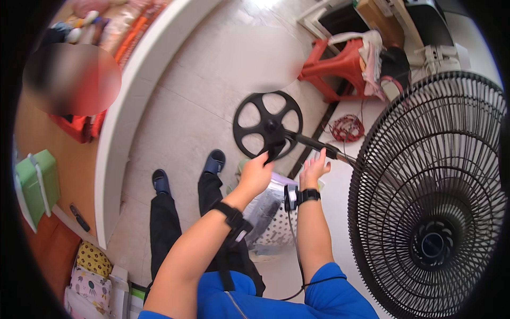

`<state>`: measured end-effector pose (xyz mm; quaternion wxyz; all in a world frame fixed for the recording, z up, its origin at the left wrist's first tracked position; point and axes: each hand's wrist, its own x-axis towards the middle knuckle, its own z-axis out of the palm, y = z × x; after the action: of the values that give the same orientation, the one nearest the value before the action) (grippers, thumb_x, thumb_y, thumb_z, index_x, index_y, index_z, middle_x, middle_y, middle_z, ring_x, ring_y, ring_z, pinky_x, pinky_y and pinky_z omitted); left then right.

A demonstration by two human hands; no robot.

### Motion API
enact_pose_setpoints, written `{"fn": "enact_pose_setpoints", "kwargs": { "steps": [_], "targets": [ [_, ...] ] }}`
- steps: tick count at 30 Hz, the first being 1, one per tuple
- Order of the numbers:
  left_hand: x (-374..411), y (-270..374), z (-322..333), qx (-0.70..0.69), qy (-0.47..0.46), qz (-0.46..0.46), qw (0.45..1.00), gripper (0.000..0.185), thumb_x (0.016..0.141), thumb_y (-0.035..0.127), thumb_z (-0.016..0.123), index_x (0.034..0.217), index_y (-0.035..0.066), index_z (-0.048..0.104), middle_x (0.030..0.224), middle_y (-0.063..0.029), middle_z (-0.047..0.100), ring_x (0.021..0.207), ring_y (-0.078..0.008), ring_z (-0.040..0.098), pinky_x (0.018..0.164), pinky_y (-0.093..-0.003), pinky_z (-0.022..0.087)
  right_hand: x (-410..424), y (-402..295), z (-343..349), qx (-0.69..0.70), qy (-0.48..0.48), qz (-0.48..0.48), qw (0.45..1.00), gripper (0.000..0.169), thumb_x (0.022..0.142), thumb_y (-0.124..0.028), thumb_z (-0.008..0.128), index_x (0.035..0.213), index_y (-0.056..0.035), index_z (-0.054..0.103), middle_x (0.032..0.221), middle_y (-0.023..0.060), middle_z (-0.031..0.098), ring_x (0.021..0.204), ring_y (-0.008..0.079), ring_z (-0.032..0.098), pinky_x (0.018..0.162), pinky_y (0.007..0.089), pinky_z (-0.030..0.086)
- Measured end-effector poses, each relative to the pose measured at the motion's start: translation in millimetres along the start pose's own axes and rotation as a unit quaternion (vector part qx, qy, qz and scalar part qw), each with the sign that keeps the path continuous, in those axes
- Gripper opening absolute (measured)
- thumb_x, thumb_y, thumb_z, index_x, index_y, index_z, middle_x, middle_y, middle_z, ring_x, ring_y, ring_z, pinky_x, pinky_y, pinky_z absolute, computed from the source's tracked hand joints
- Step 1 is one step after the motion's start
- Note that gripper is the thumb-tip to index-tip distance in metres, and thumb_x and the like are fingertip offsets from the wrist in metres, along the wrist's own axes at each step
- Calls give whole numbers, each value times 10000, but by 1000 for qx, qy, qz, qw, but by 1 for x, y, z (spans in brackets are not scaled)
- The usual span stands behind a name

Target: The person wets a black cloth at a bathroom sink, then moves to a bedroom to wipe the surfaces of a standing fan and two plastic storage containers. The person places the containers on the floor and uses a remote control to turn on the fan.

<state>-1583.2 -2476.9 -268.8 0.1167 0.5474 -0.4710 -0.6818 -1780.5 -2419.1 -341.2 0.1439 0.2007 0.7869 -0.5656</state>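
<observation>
A black pedestal fan stands to my right, its round grille (426, 191) large in view. Its pole (312, 142) slants away towards a spoked round base (248, 119) on the floor. Between base and pole, my left hand (255, 175) pinches a dark, blurred object (275, 150); what it is I cannot tell. My right hand (314, 170) is by the pole with its fingers apart, one fingertip at or very near the pole. Black straps with small devices circle both wrists. Below the hands is a container with dark dots (277, 229), with plastic-wrapped items (263, 209) on top.
A red plastic stool (338, 65) bearing cloths stands at the far right. Near the wall lies a coiled red cord (347, 128). To the left, a white curved edge (123, 119) borders a wooden surface (75, 159) with a green bin (38, 185). A cable hangs from my right wrist.
</observation>
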Motion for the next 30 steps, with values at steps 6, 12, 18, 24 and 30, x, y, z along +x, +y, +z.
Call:
{"fn": "enact_pose_setpoints", "kwargs": {
  "steps": [6, 12, 18, 24, 30],
  "targets": [
    [-125, -39, -167, 27, 135, -60, 989, 204, 891, 168, 553, 990, -4, 600, 729, -67, 601, 672, -137, 536, 640, -304, 442, -189, 36, -17, -60, -435, 53, 897, 275, 941, -224, 560, 1145, -47, 507, 964, 79, 601, 844, 175, 614, 764, 309, 509],
    [-287, -107, -319, -172, 328, 29, 928, 196, 910, 155, 559, 997, -18, 593, 780, -42, 622, 701, -129, 559, 667, -295, 459, -429, 59, -50, -243, -714, -82, 652, 219, 903, -177, 615, 1022, 6, 596, 865, 58, 655, 797, 109, 610, 716, 254, 492],
    [-457, -169, -445, -59, 482, 90, 869, 221, 887, 194, 570, 985, -5, 569, 785, -213, 635, 720, -364, 612, 652, -398, 465, -652, 128, -119, -313, -788, -141, 510, 363, 928, -274, 586, 1153, 7, 549, 1056, 152, 634, 977, 175, 596, 841, 294, 473],
    [-581, -202, -529, 42, 499, 50, 864, 299, 888, 183, 518, 1161, 78, 577, 900, -211, 658, 840, -399, 622, 716, -466, 490, -854, 200, -201, -243, -863, 73, 437, 673, 941, -330, 562, 1422, -41, 191, 1221, 128, 485, 1136, 183, 458, 960, 300, 388],
    [-640, -251, -597, 75, 466, 189, 861, 401, 861, 156, 552, 1255, 85, 558, 1273, -172, 547, 1166, -325, 526, 927, -372, 456, -943, 248, -217, -170, -887, 80, 421, 534, 914, -270, 615, 1327, -62, 346, 1156, 64, 513, 1051, 158, 518, 896, 311, 447]
  ]
}}
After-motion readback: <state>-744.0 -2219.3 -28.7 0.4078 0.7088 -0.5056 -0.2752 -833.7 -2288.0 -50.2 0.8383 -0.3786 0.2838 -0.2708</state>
